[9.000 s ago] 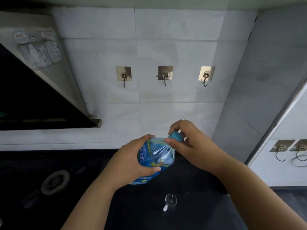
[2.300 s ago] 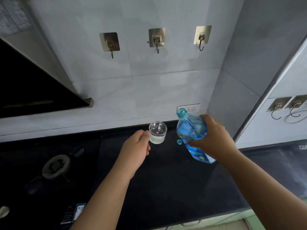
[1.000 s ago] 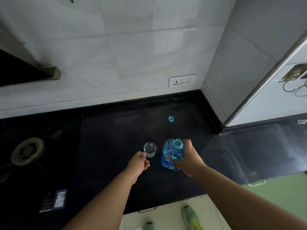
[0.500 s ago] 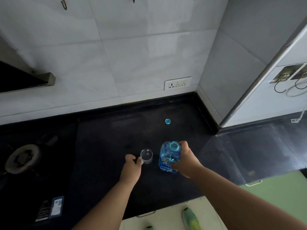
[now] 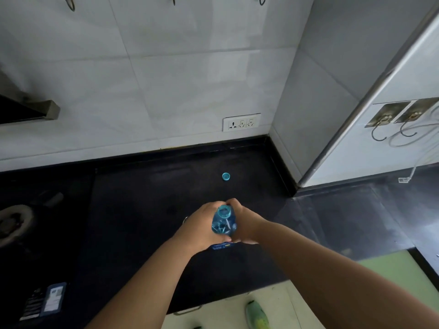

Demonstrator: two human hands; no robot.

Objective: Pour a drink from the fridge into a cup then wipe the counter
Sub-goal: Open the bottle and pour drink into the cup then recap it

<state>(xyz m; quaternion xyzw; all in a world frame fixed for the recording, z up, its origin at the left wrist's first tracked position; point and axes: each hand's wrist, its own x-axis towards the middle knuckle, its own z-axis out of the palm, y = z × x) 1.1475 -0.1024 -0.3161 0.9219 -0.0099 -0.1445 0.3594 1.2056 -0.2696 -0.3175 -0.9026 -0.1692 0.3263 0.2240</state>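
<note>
While both hands close around it from either side, the blue plastic water bottle stands upright and uncapped on the black counter, about midway between the back wall and the front edge. The left hand wraps the bottle's left flank, fingers curled round the body and thumb reaching under near the label. The right hand grips the right flank, its fingertips reaching up beside the open neck. A sliver of the glass cup's rim peeks out just beyond the left hand's knuckles; the rest of the cup is hidden behind that hand, so whether the hand touches it cannot be told. The blue bottle cap lies alone on the counter farther back, well apart from the bottle and nearer the rear right corner.

A white socket plate sits on the tiled wall just above the counter's back edge. At the counter's left end a gas burner shows dimly, with a corner of the range hood above it. Metal hooks hang on the white panel to the right, above the lower stretch of counter. A sticker label lies near the front left edge.
</note>
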